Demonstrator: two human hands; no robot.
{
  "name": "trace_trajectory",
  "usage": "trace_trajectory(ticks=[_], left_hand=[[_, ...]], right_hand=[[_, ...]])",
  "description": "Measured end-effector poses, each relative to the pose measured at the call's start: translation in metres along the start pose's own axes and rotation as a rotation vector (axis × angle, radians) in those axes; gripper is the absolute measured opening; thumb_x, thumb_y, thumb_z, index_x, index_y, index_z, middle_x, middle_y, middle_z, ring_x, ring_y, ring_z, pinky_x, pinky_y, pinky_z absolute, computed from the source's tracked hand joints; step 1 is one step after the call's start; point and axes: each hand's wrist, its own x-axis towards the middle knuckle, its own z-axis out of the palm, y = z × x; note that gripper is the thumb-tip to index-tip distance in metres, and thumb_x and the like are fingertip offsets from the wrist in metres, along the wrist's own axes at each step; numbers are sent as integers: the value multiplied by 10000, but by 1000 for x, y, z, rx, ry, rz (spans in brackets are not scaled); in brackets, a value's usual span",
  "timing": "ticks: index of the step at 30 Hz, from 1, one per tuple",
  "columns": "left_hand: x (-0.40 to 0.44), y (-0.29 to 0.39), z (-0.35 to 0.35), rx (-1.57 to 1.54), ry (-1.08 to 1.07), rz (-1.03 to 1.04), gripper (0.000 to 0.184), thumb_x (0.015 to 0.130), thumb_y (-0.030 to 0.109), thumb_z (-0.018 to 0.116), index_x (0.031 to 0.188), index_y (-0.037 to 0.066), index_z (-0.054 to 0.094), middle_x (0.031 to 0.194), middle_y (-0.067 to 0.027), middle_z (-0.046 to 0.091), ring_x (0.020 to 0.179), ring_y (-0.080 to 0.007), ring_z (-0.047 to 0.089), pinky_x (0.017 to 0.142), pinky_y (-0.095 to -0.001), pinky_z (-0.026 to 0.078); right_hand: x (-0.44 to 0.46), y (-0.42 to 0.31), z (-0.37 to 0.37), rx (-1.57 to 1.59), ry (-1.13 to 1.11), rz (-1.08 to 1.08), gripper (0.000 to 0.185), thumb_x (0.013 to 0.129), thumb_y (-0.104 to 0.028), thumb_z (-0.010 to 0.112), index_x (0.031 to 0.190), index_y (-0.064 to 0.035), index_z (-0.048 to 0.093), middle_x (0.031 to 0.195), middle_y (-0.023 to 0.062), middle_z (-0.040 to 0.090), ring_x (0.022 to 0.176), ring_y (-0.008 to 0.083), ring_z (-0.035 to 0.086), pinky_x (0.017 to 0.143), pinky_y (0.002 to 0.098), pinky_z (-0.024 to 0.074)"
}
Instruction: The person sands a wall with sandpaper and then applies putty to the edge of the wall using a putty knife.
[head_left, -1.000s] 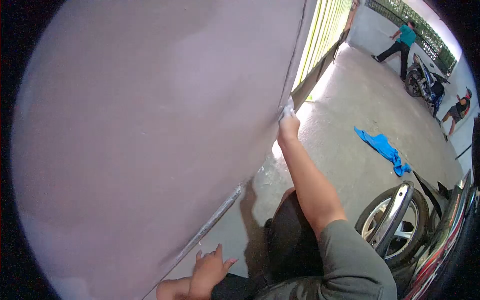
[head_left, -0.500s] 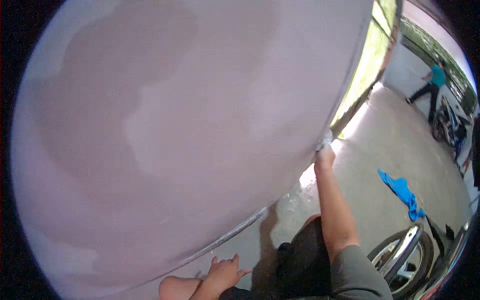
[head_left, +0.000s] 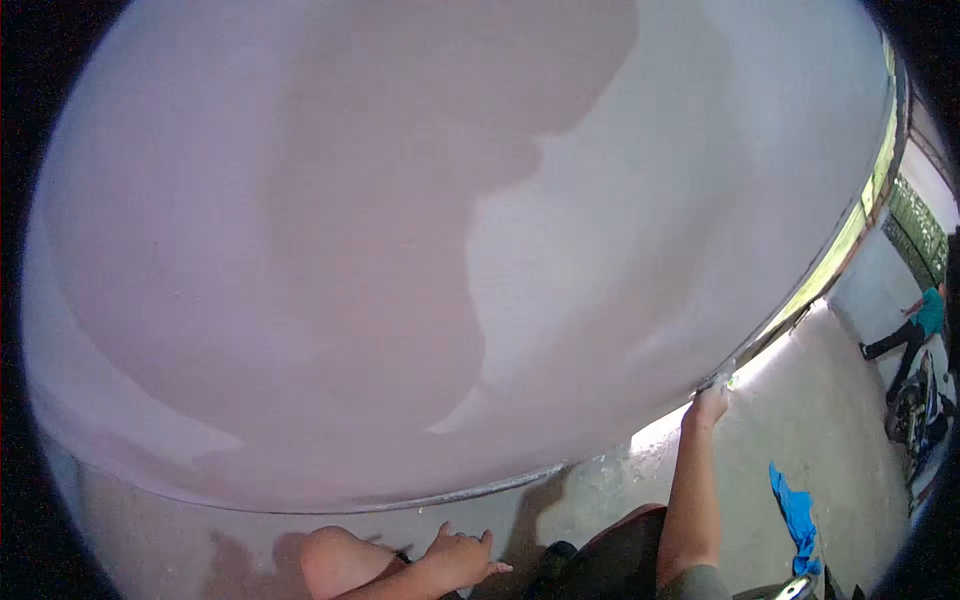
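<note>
A large pale pinkish-grey panel (head_left: 380,250) with darker, damp-looking patches fills most of the view. My right hand (head_left: 710,403) is closed at the panel's lower right edge, arm stretched out. A small whitish bit of something shows at its fingertips, too blurred to name. Below the panel's lower edge, close to my bent knee (head_left: 335,560), my left hand (head_left: 462,560) hangs with its fingers apart and holds nothing.
A blue cloth (head_left: 795,515) lies on the concrete floor (head_left: 800,420) at the right. Part of a motorbike (head_left: 795,588) shows at the bottom. Farther off, a person in a teal top (head_left: 930,312) is beside another motorbike (head_left: 912,410).
My view has turned, so the panel fills more of it and the floor things sit farther right and lower. My right hand is still at the panel's edge; my left stays near my knee.
</note>
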Motion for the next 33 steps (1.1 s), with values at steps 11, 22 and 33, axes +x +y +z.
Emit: trace_trajectory(ticks=[11,22,33], left_hand=[[-31,16,-21,-120,169,-27,832,937,609,512,1398,-81,450,1166,-279,658,1112,-412,617,1033,-600,363],[-19,11,-6,-126,167,-80,786,953,582,498,1384,-74,467,1137,-278,671,1098,-411,629,1047,-589,348],[-19,13,-30,-62,41,-7,828,964,617,444,1428,-68,413,1105,-273,674,1090,-412,635,1034,-608,353]], right_hand=[[-2,29,-16,34,-43,-33,367,1031,-290,542,1185,39,600,1111,74,627,988,183,592,843,342,477],[19,23,-14,-68,-27,56,457,1054,-312,491,1332,47,537,1262,96,594,1099,197,582,918,340,473],[-24,42,-4,263,7,48,403,989,-299,589,1155,68,609,1106,101,644,997,244,615,893,386,479]])
